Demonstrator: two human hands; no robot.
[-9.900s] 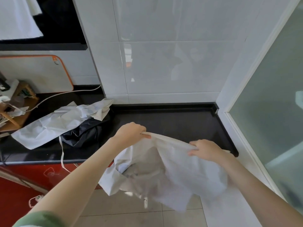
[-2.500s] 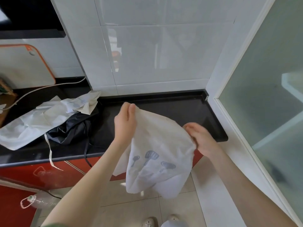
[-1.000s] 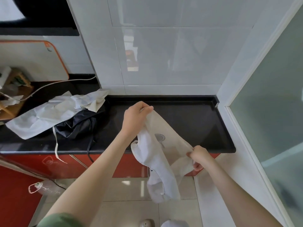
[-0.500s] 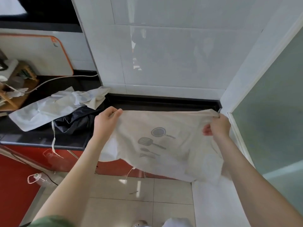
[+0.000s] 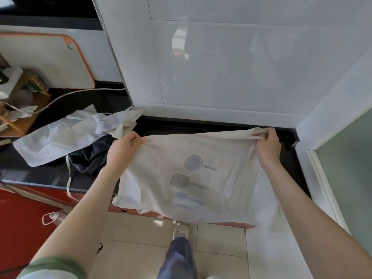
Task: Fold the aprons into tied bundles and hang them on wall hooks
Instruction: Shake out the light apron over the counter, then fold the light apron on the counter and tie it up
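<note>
Left end of the counter (image 5: pixel 30 174): white apron (image 5: pixel 60 137) lies crumpled, with a dark apron (image 5: pixel 88 158) partly under it and one tie hanging over the front edge. Neither is being handled.

Left hand (image 5: pixel 122 152) pinches the top-left corner of the printed apron (image 5: pixel 201 178). Right hand (image 5: pixel 267 146) is clenched on the top-right corner, with a strap (image 5: pixel 254 136) bunched into the grip.

Key relation: the top hem is taut between the two grips. Its long axis runs left-right, roughly parallel to the counter's back edge. All the cloth hangs below and toward the person, with the lower hem past the front edge, over the floor. Both hands are equally near, one at each end.

Print faces up: pan, spatula, spoon. The cloth is cream, thin and lightly creased. It probably clears the counter top, but the view doesn't settle that.

Judgement: the next move is either to lay it flat or to bring the corners together.
</note>
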